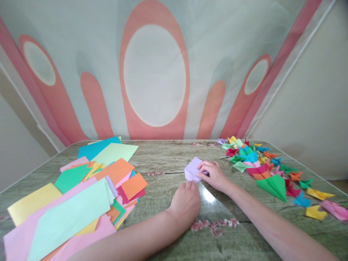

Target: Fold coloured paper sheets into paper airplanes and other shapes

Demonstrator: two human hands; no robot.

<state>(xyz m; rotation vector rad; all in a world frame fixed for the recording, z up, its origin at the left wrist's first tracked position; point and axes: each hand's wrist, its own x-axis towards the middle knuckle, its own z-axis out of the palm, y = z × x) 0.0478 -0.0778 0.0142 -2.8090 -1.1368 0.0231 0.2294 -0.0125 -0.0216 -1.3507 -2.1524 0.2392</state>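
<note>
A small lilac sheet of origami paper with folded edges lies on the wooden-patterned table in front of me. My right hand grips its right side, thumb and fingers pinched on the edge. At the near corner of the paper is my left hand, its fingers curled and pressed together. Its fingertips touch that corner, though the hand's back hides most of them.
To the left lie loose coloured papers, among them a mint green sheet and an orange sheet. Many small folded paper figures cover the right side, near a green paper plane. A printed cloth hangs behind the table.
</note>
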